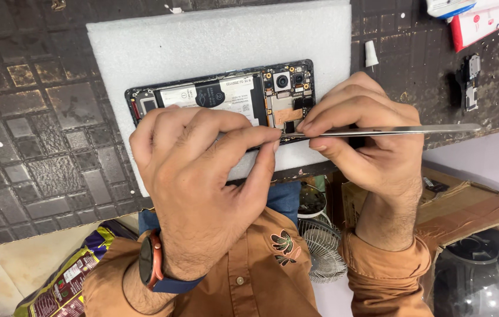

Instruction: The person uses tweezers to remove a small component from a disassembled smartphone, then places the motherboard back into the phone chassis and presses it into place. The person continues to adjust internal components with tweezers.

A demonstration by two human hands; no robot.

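Two hands at an opened phone on a foam pad

The left hand (202, 170) pinches the phone (226, 97) edge; the right hand (361, 132) grips metal tweezers (390, 131). The white foam pad (214, 41) lies on a dark tiled mat (44, 135); a red-and-white box (484, 20) sits top right, cardboard boxes (467, 205) below.

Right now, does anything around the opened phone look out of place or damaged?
Yes. The dark work mat is worn and stained, its surface peeling in patches. A small loose phone part lies apart at the right, away from the opened phone on the white foam pad. The tweezers lie across both hands.
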